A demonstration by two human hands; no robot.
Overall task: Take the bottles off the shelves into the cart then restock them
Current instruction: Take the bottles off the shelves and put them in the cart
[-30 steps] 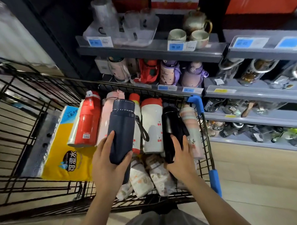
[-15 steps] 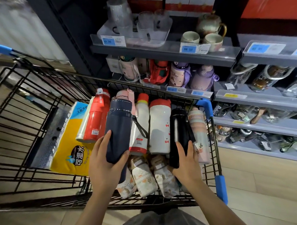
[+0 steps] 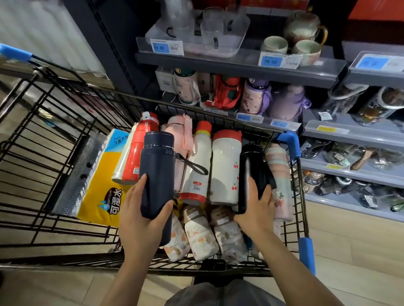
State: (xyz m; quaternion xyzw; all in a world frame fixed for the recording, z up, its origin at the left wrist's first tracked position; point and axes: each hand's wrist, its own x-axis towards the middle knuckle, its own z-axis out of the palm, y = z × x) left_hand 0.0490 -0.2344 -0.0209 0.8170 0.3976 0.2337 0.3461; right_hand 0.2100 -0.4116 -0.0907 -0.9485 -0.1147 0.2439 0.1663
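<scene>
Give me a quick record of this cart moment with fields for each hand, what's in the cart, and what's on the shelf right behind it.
left hand: left hand grips the navy bottle near its base
right hand: right hand holds the black bottle low down
cart: black wire cart holds bottles lying side by side, among them a red bottle and a white cherry-print bottle
also in cart: yellow tissue pack at the left
shelf behind: purple bottles and a red one stand there
</scene>
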